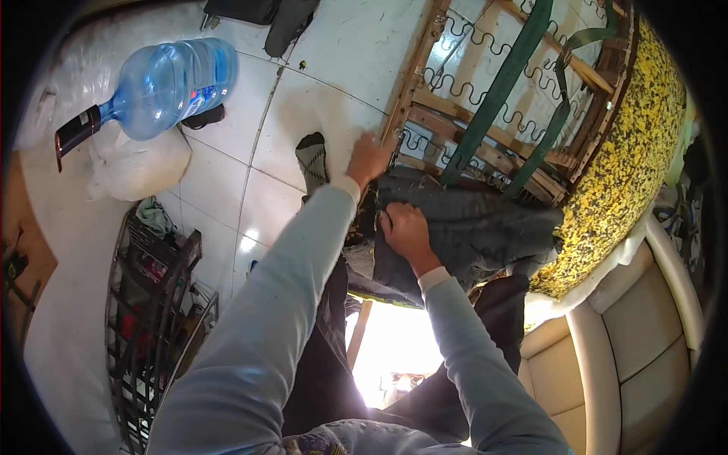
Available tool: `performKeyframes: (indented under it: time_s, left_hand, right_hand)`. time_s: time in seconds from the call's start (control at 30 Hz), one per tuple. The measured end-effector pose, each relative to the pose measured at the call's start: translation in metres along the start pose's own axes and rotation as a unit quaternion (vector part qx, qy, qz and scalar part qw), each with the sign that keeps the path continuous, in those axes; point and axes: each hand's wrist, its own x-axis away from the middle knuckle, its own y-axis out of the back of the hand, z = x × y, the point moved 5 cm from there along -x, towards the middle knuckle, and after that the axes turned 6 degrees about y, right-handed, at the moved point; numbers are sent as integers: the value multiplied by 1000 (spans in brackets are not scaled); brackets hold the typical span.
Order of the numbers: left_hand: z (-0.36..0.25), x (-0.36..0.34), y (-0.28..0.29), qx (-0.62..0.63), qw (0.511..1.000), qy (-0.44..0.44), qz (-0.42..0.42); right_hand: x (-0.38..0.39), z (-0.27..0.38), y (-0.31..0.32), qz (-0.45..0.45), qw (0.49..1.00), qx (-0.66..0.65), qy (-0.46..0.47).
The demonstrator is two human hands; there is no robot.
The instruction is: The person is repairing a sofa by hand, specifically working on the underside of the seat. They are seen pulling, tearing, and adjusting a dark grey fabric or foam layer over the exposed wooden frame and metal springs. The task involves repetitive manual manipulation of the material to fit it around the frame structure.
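Note:
An upturned seat frame [425,57] of wooden rails shows zigzag springs [474,95] and green webbing straps [506,80]. Black fabric [474,227] covers its near end. My left hand [369,161] is closed at the frame's near left corner, where the rail meets the fabric edge; whatever its fingers grip is hidden. Lower and to the right, my right hand [409,233] is curled on the black fabric near its left edge, thumb toward that edge. Yellow-and-black speckled foam [637,152] curves along the frame's right side.
A large blue water bottle [178,83] lies on its side at the upper left, above a white bag [144,163]. Dark metal racks [155,303] stand at the left. A beige sofa [637,326] is at the lower right. My socked foot [312,163] rests on the tiled floor [220,189].

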Motion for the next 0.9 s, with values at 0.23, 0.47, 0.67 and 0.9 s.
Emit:
performKeyframes:
  time_s: [0.23,0.47,0.67,0.9]
  left_hand:
    - [41,100,-73,-223,970,-34,-91]
    - [76,100,-66,-298,930,-121,-175]
    - [-13,134,-95,-318,880,-308,-173]
    - [-126,147,-266,-232,873,-397,163]
  right_hand:
    - [47,1,3,163,978,-120,-47]
    - [35,-138,138,-88,942,298,-123]
    - [213,-245,86,77,968,-50,-232]
    - [217,-251,87,-60,941,-146,-301]
